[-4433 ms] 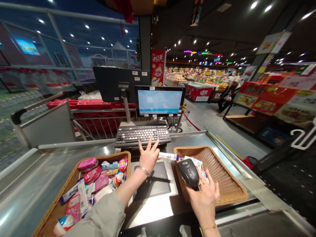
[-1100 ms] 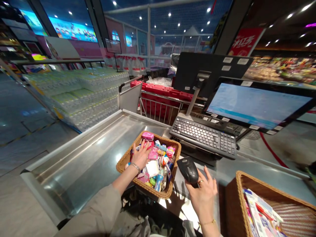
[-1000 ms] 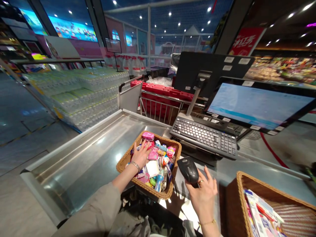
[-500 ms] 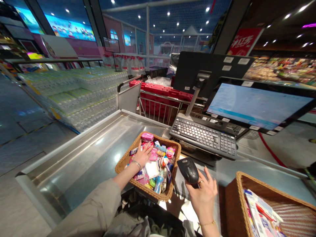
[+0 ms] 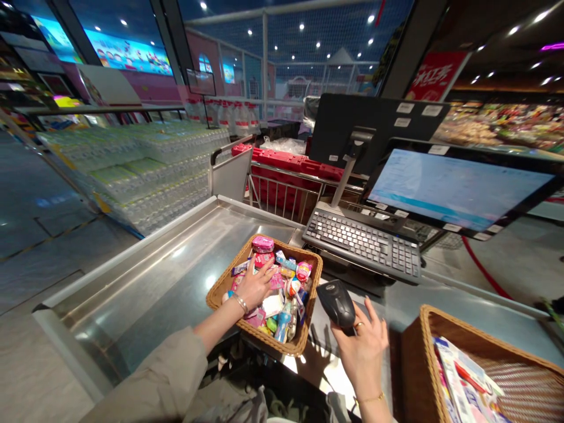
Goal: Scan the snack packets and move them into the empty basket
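My left hand [image 5: 254, 290] lies over a wicker basket [image 5: 212, 301] full of small packaged goods, its fingers stretched out and apart across pink packets. Whether the fingertips press on any one packet is hard to see. Around it in the basket are a pink oval case [image 5: 263, 244], a red package [image 5: 263, 259], a round pink item [image 5: 304, 271] and a blue packet [image 5: 283, 325]. To the right of the basket, my right hand [image 5: 363, 346] grips a black handheld barcode scanner [image 5: 336, 304], held above the counter with its head tilted up and left.
A second wicker basket [image 5: 423, 329] with flat packages stands at the lower right. Behind the scanner are a keyboard [image 5: 363, 241] and a lit screen [image 5: 458, 185]. The metal counter [image 5: 176, 276] has a raised edge; a shopping cart [image 5: 282, 191] stands beyond it.
My left hand has drawn back slightly toward the lower left, uncovering more of the red package. The right hand with the barcode scanner has stayed in place.
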The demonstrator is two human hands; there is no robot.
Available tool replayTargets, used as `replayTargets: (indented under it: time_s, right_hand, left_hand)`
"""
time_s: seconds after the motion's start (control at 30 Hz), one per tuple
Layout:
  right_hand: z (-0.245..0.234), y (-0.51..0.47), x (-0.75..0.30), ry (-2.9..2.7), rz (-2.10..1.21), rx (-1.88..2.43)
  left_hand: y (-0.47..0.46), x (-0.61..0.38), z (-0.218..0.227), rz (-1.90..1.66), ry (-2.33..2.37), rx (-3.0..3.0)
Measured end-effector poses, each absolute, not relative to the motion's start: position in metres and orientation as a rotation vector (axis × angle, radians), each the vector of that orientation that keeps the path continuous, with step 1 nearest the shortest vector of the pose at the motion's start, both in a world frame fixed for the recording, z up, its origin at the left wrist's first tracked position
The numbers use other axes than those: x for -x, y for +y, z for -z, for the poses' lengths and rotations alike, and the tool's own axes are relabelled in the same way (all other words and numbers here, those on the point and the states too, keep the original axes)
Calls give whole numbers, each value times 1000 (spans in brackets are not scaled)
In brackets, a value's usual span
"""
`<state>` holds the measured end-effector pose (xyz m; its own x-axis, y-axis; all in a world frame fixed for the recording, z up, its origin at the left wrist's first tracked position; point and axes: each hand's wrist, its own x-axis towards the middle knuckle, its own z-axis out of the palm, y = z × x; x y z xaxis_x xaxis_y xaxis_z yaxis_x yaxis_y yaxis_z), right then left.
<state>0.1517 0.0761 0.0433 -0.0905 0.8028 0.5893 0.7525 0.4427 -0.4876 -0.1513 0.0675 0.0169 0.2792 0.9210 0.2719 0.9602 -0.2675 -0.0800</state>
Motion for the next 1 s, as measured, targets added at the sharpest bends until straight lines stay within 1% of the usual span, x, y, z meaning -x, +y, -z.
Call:
replayTargets:
  time_s: [0.2,0.43,0.6,0.77,1.0]
  right_hand:
    - [-43,74,-157,-1883,-96,1321]
    - [-43,71,-166,-1864,-103,1326]
    - [-42,70,-173,-1866,-89,1316]
    - [-44,71,-177,-1855,-61,1306]
    - [-47,71,-183,-1856,25,1316]
  left_hand:
    - [63,124,-23,306,-1744,2377]
    - [76,122,-13,295,-1785,2501]
    - [87,149,-19,97,-1809,2531]
    - [104,160,-30,-56,-1729,2526]
    - [142,154,-20,-166,-1683,2627]
